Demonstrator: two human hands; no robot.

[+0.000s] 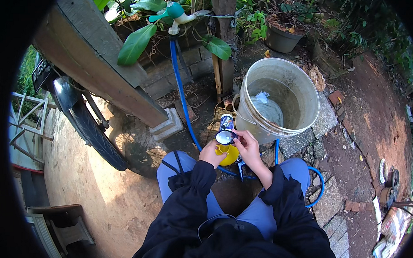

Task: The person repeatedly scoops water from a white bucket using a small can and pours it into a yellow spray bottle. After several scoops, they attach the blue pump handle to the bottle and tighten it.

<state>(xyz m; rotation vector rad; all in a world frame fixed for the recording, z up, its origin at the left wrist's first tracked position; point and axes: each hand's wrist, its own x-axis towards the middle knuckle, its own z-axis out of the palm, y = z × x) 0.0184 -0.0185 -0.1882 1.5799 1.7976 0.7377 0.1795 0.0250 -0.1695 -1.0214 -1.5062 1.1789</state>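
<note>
My left hand (pixel 214 153) grips the rim of a yellow plastic container (pixel 230 155) with a round neck, low between my knees. My right hand (pixel 247 144) holds a small dark-blue printed packet (pixel 226 125), tilted over the container's neck; its white end faces me. Whether anything pours from it I cannot tell. Just beyond, to the right, stands a large whitish plastic bucket (pixel 243 127) with water and a white scrap inside. A blue hose (pixel 179 84) runs down from a tap with a green handle (pixel 174 10) and curves behind the container. A blue-and-white object (pixel 241 168) lies partly hidden beside my right wrist.
A wooden post (pixel 105 71) on a concrete footing (pixel 167 125) stands at the left, beside a motorcycle wheel (pixel 90 133). A potted plant (pixel 283 39) is behind the bucket. Stone slabs (pixel 328 199) and bricks edge the soil at the right.
</note>
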